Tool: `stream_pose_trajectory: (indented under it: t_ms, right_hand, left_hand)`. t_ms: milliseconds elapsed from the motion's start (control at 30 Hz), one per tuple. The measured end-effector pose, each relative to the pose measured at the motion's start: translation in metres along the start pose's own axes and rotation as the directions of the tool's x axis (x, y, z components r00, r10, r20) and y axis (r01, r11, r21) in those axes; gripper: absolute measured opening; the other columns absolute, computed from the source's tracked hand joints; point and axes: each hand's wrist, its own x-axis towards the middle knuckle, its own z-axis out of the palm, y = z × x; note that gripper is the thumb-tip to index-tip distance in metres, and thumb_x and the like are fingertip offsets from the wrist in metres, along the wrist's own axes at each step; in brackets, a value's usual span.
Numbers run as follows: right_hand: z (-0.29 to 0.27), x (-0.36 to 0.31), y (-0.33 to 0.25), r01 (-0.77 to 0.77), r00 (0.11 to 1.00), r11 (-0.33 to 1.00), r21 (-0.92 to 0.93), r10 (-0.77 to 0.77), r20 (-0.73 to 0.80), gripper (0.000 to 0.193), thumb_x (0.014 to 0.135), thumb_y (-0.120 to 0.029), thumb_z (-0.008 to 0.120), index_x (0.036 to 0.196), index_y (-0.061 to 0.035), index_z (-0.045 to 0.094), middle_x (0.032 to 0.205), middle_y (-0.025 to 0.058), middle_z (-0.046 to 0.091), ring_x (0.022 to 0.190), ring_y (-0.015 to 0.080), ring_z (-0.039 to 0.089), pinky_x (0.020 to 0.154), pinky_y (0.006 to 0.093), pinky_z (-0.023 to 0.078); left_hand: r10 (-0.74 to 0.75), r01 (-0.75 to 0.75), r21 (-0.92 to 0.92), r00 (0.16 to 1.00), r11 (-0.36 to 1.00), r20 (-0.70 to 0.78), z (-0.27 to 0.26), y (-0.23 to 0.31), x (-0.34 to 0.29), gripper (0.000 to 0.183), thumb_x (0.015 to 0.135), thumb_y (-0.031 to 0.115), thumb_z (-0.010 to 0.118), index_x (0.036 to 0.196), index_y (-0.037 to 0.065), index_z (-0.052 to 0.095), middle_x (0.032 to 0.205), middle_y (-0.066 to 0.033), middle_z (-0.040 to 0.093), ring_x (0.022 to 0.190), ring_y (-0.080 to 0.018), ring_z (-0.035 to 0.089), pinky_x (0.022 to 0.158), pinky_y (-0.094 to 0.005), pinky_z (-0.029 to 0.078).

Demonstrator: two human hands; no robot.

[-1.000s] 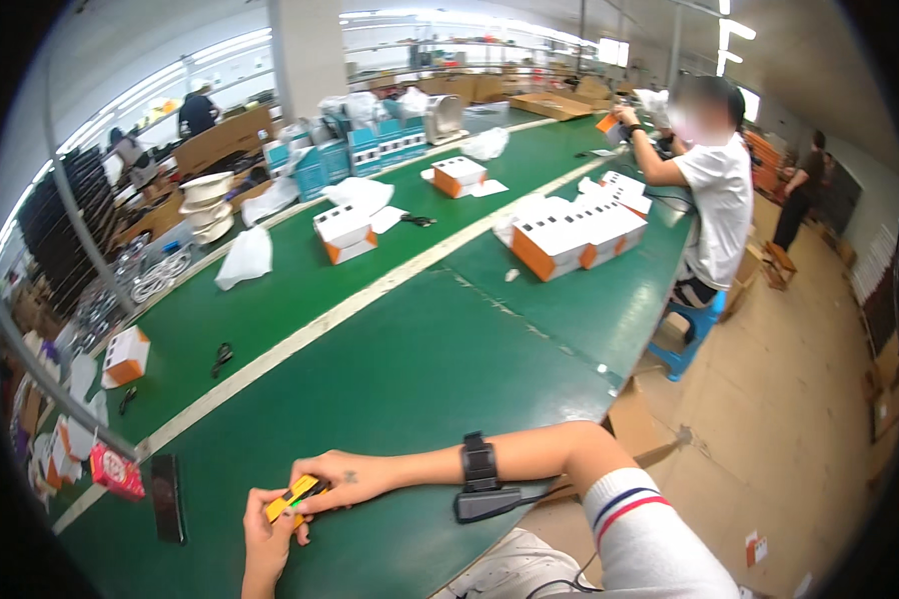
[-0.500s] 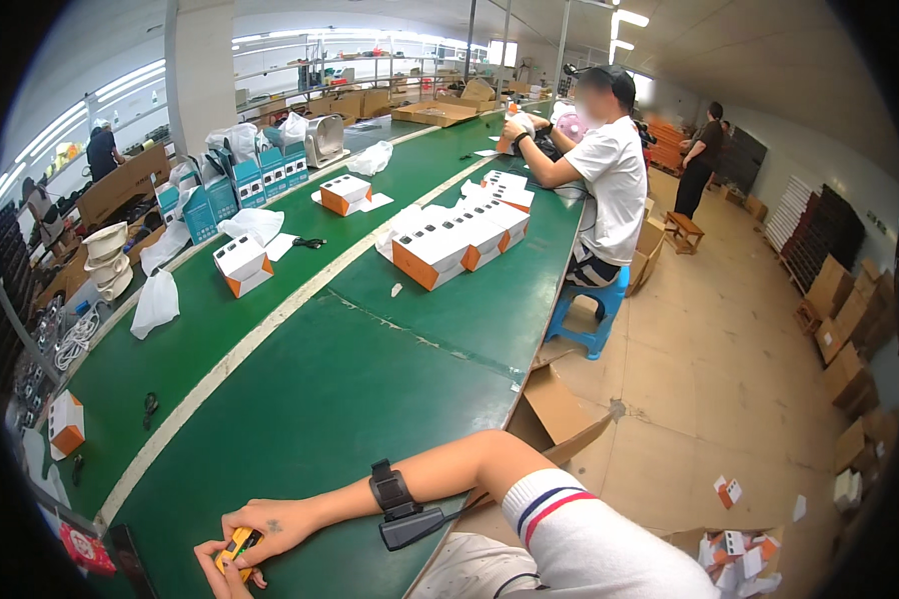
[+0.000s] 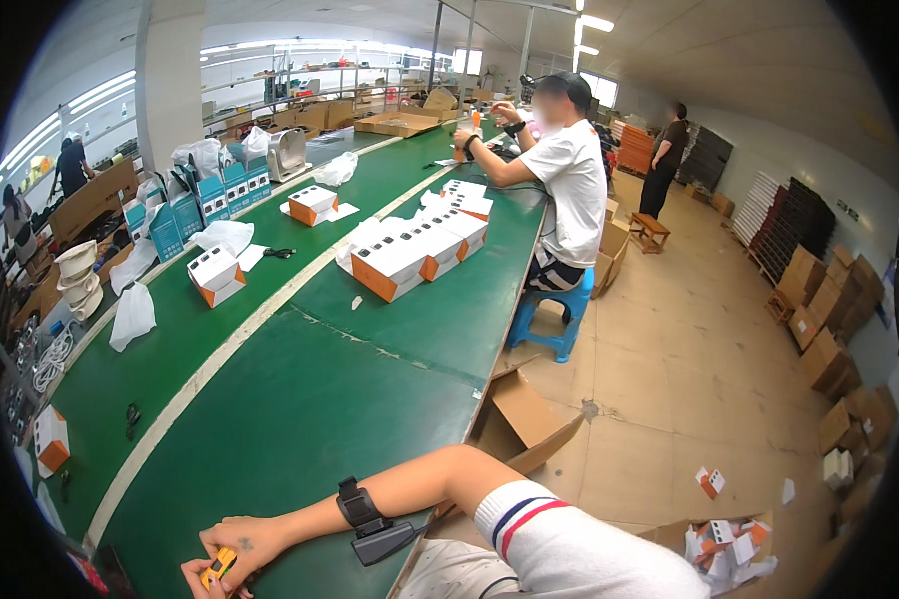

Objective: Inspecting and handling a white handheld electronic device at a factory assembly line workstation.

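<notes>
My right hand [image 3: 242, 542] is low over the green table [image 3: 300, 419], near the bottom edge of the view. Its fingers are curled around a small yellow device [image 3: 217, 566] with a dark face, partly covered by the fingers. A black strap with a black box-shaped unit [image 3: 382, 542] sits on my right wrist. My left hand cannot be made out in the picture. Farther up the table stand white-and-orange boxes [image 3: 398, 262] in a group, with round dark pictures on them.
A co-worker [image 3: 559, 180] sits on a blue stool [image 3: 549, 319] at the table's right edge, handling an orange-and-white item. Teal boxes [image 3: 213, 200], white bags [image 3: 133, 317] and a black cable [image 3: 132, 419] lie left. An open carton [image 3: 529, 409] stands beside the table.
The whole view has shifted, so the scene sits farther left. My right hand still grips the yellow device. The co-worker has raised one hand away from the item.
</notes>
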Motion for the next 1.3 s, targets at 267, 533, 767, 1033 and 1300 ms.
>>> stream_pose_trajectory:
  t_ms: [267,533,767,1033,1300]
  right_hand:
    - [-0.002,-0.002,-0.003,-0.058,0.997,0.947,0.316,0.041,0.062,0.039,0.076,-0.026,0.071,0.086,0.0025,0.047,0.059,0.0085,0.060,0.046,0.0136,0.058,0.040,0.0242,0.043]
    - [-0.006,-0.004,-0.008,-0.041,0.998,0.950,0.309,0.028,0.047,0.036,0.076,-0.025,0.072,0.083,0.0024,0.050,0.059,0.0077,0.060,0.046,0.0130,0.057,0.041,0.0236,0.043]
    - [-0.003,-0.004,-0.013,-0.006,0.999,0.963,0.268,0.016,-0.033,0.039,0.073,-0.025,0.075,0.079,0.0009,0.047,0.060,0.0081,0.060,0.048,0.0130,0.057,0.043,0.0236,0.042]
    - [-0.002,-0.005,-0.011,0.028,0.999,0.969,0.244,-0.018,-0.045,0.036,0.074,-0.022,0.074,0.079,-0.0002,0.045,0.061,0.0085,0.061,0.050,0.0134,0.059,0.047,0.0253,0.045]
    - [-0.003,-0.005,-0.007,-0.006,1.000,0.937,0.348,-0.003,0.027,0.033,0.077,-0.018,0.070,0.081,-0.0004,0.043,0.058,0.0085,0.060,0.049,0.0118,0.058,0.044,0.0236,0.043]
  left_hand:
    - [0.029,-0.028,0.023,0.999,0.999,-0.033,-0.002,-0.002,0.000,0.045,0.096,0.041,0.044,0.119,0.003,0.045,0.103,-0.0107,0.055,0.082,-0.0165,0.056,0.072,-0.0266,0.045]
    - [0.143,-0.133,0.182,0.989,0.974,-0.043,0.007,0.008,0.000,0.051,0.097,0.042,0.038,0.125,0.000,0.044,0.110,-0.0124,0.056,0.086,-0.0195,0.058,0.074,-0.0291,0.047]
    - [0.175,-0.171,0.152,0.984,0.974,-0.018,0.012,0.013,-0.001,0.065,0.095,0.052,0.032,0.128,-0.003,0.042,0.119,-0.0156,0.053,0.089,-0.0219,0.059,0.075,-0.0306,0.049]
    - [0.179,-0.175,0.154,0.984,0.972,-0.013,0.010,0.007,0.000,0.066,0.095,0.052,0.032,0.129,-0.004,0.041,0.121,-0.0162,0.052,0.090,-0.0221,0.059,0.074,-0.0304,0.049]
    - [0.178,-0.177,0.023,0.984,0.984,-0.028,0.012,0.011,-0.003,0.061,0.096,0.047,0.035,0.132,-0.002,0.036,0.123,-0.0165,0.049,0.092,-0.0223,0.058,0.076,-0.0308,0.049]
